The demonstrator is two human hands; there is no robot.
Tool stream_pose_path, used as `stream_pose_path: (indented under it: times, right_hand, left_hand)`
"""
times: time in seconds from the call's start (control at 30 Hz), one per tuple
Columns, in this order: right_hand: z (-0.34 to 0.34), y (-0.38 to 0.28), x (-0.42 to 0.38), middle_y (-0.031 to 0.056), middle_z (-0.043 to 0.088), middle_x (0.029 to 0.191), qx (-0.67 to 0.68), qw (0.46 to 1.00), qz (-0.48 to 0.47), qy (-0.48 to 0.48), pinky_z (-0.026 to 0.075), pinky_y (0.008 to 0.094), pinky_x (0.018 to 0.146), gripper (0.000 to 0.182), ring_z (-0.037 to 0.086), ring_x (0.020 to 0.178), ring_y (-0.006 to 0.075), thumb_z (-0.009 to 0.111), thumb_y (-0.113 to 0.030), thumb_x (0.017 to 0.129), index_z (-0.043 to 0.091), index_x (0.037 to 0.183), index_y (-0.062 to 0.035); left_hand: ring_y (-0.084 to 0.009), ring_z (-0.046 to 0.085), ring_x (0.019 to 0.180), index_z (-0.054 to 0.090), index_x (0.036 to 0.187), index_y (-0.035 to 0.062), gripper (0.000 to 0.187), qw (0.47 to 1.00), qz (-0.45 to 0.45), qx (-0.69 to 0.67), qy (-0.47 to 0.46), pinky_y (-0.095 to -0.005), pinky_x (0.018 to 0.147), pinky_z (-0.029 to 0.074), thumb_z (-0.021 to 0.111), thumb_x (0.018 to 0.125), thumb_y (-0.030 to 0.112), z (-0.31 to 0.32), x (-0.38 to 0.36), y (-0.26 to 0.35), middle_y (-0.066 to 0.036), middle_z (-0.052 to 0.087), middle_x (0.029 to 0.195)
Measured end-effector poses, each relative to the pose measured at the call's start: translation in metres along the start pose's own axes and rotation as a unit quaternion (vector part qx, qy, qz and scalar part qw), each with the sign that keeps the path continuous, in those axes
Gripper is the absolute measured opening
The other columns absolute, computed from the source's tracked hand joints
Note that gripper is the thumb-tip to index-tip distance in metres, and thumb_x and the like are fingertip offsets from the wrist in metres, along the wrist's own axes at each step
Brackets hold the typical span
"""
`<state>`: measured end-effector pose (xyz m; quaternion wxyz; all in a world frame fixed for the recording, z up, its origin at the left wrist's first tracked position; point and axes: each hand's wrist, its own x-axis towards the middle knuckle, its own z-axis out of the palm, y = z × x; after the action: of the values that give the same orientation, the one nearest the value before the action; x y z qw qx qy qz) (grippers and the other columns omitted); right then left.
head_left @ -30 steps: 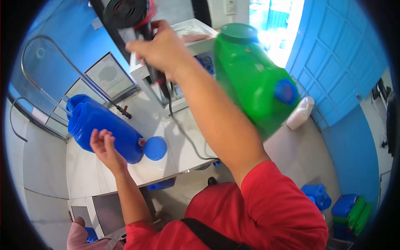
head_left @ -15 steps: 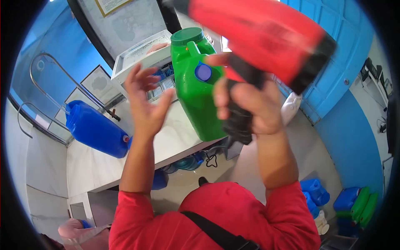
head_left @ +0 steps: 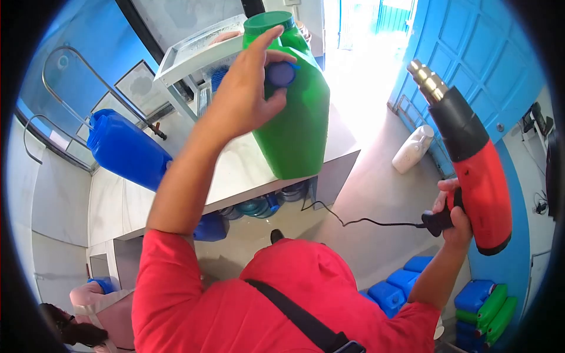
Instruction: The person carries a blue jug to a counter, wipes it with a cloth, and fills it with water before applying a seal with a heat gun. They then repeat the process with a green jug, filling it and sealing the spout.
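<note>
A red and black heat gun (head_left: 485,191) with a metal nozzle is held by its handle in my right hand (head_left: 454,215), off to the right, nozzle pointing up and away. A black cord trails from its handle. On the counter stands a large green jug (head_left: 294,129) with a green lid (head_left: 268,22) and a blue-purple cap (head_left: 281,75) on its side. My left hand (head_left: 254,82) is at the jug, thumb and fingers spread around the cap, forefinger reaching toward the lid. Whether the fingertips press on the cap is hard to tell.
On the white counter (head_left: 226,182) a blue jug (head_left: 126,150) lies tilted under bent metal pipes. A white container (head_left: 413,149) is on the floor by the blue door (head_left: 471,76). Blue containers (head_left: 388,297) and green ones (head_left: 497,312) sit lower right. Another person (head_left: 103,312) is lower left.
The heat gun has swung from above the jug to the right, its nozzle now upward. My left hand has moved right, from beside the green jug to its cap.
</note>
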<state>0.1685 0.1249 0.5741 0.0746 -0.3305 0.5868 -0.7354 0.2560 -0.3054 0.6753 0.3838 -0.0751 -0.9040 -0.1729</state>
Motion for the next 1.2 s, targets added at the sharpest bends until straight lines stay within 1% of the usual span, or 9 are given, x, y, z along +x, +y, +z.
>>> stream_pose_path:
  times: [0.1,0.27,0.4,0.53,0.6,0.73,0.83,1.1,1.2]
  right_hand:
    - [-0.003,0.011,-0.012,0.0086,0.062,0.094,-0.013,1.0,0.023,0.005,0.052,0.0278,0.066,0.064,0.06,0.076,0.0127,0.077,-0.041,0.084,0.057,0.123,0.0062]
    - [0.002,0.043,-0.023,0.0084,0.064,0.09,-0.049,0.997,0.052,-0.011,0.051,0.0283,0.065,0.066,0.06,0.073,0.0128,0.078,-0.044,0.083,0.06,0.122,0.0067]
    - [0.039,0.046,-0.003,0.0072,0.064,0.078,-0.093,0.992,0.015,-0.08,0.047,0.0274,0.065,0.05,0.058,0.067,0.013,0.071,-0.031,0.085,0.066,0.117,0.0064]
    - [0.066,0.056,0.021,0.0049,0.063,0.071,-0.269,0.953,-0.07,-0.118,0.044,0.0262,0.062,0.043,0.056,0.062,0.0117,0.07,-0.024,0.081,0.068,0.112,0.0055]
    - [0.072,0.056,0.028,0.0055,0.063,0.07,-0.003,0.995,0.018,-0.099,0.045,0.0262,0.062,0.041,0.056,0.061,0.0119,0.067,-0.02,0.079,0.068,0.111,0.0053]
    - [0.068,0.069,0.03,0.0061,0.063,0.071,-0.065,0.986,0.089,-0.123,0.045,0.0256,0.061,0.046,0.056,0.061,0.0122,0.068,-0.026,0.079,0.068,0.112,0.0055]
    - [0.088,0.063,0.037,0.0063,0.063,0.071,-0.039,0.994,0.022,-0.103,0.044,0.0251,0.06,0.051,0.056,0.061,0.0123,0.069,-0.033,0.079,0.068,0.112,0.0049]
    - [0.065,0.077,0.033,0.0068,0.064,0.072,0.039,0.986,0.079,-0.14,0.044,0.0234,0.06,0.067,0.057,0.063,0.0117,0.078,-0.053,0.083,0.067,0.115,0.0049]
    - [0.063,0.093,0.019,0.0067,0.064,0.073,0.032,0.989,0.08,-0.12,0.045,0.0236,0.06,0.068,0.058,0.064,0.0119,0.079,-0.053,0.083,0.066,0.114,0.0055]
  left_hand:
    - [-0.0295,0.06,0.118,0.026,0.158,0.0136,0.096,0.984,0.101,-0.037,-0.142,-0.041,0.111,0.042,0.066,0.074,-0.009,-0.019,0.016,-0.01,-0.013,0.065,0.125]
    - [-0.0314,0.059,0.12,0.026,0.158,0.0145,0.097,0.976,0.107,-0.036,-0.185,-0.0423,0.111,0.042,0.066,0.074,-0.011,-0.028,0.025,-0.017,-0.013,0.064,0.125]
    - [-0.0328,0.059,0.12,0.027,0.158,0.0143,0.098,0.974,0.1,-0.029,-0.203,-0.0421,0.109,0.044,0.066,0.072,-0.012,-0.031,0.026,-0.019,-0.013,0.065,0.124]
    - [-0.0316,0.059,0.12,0.028,0.158,0.0135,0.098,0.974,0.093,-0.035,-0.205,-0.0425,0.112,0.04,0.067,0.072,-0.012,-0.032,0.025,-0.023,-0.012,0.065,0.123]
    - [-0.0299,0.059,0.12,0.028,0.157,0.0122,0.098,0.973,0.115,-0.012,-0.199,-0.0449,0.117,0.034,0.068,0.071,-0.012,-0.034,0.026,-0.022,-0.011,0.066,0.121]
    - [-0.0288,0.061,0.118,0.028,0.157,0.0113,0.098,0.974,0.104,-0.002,-0.203,-0.0475,0.12,0.028,0.069,0.071,-0.012,-0.036,0.027,-0.022,-0.01,0.067,0.12]
    - [-0.029,0.062,0.116,0.027,0.157,0.011,0.099,0.971,0.126,0.003,-0.204,-0.0498,0.122,0.025,0.069,0.07,-0.012,-0.035,0.027,-0.021,-0.01,0.067,0.121]
    - [-0.0288,0.065,0.112,0.008,0.161,0.0125,0.104,0.97,0.124,-0.089,-0.189,-0.0415,0.099,0.052,0.054,0.073,-0.019,-0.047,0.01,-0.04,-0.02,0.057,0.137]
    - [-0.0258,0.066,0.103,0.004,0.161,0.0124,0.105,0.976,0.125,-0.092,-0.153,-0.0396,0.093,0.053,0.05,0.072,-0.02,-0.05,-0.003,-0.044,-0.021,0.057,0.133]
